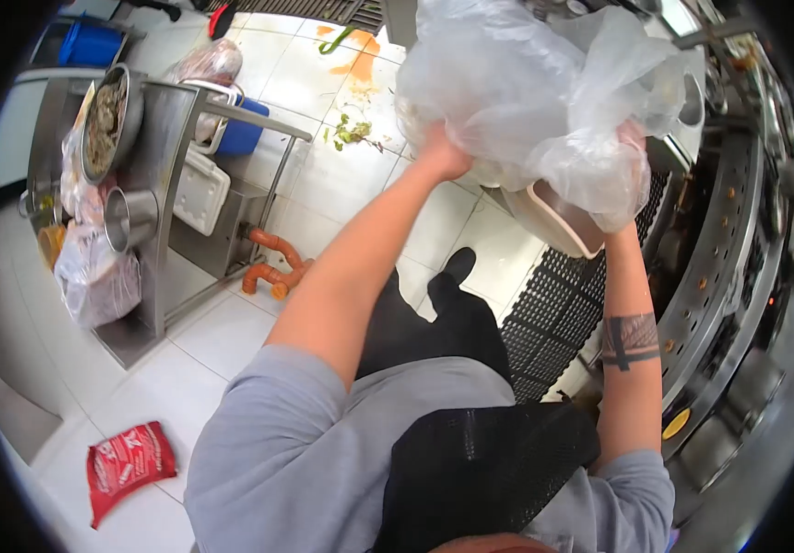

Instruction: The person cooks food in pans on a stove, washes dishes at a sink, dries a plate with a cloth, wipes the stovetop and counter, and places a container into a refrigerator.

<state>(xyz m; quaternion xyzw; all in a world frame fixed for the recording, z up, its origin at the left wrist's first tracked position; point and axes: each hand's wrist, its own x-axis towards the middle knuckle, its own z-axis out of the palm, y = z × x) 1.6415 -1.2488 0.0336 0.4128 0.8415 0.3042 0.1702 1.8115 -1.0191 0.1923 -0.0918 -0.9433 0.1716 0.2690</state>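
Head view: nearest the camera is the black apron [480,470] over a grey shirt [277,442], both arms reaching forward past it. Left hand [445,155] looks clenched on the near edge of the clear plastic bag [498,69]; fingertips are under the film. Right hand [634,143] is wrapped in bunched film, so can't tell if its fingers are closed. Bag is bunched up over the pale bin [553,217], which looks tilted beside the black mat [549,323]. Contents not visible. Risks, my read: uneven pull from the 2 hands could tip the bin; thin film could tear if it snags on the bin rim or the steel cooking line [715,249] at right; loose folds could trap the right fingers and slow a release. Bag also blocks the view of most of the bin, so a bad catch on the rim would go unseen. Floor: orange spill [360,63] and green scraps [352,132] ahead are slip hazards if stepped on. Red packet [129,465] on the tiles at left is a trip risk on a step back.
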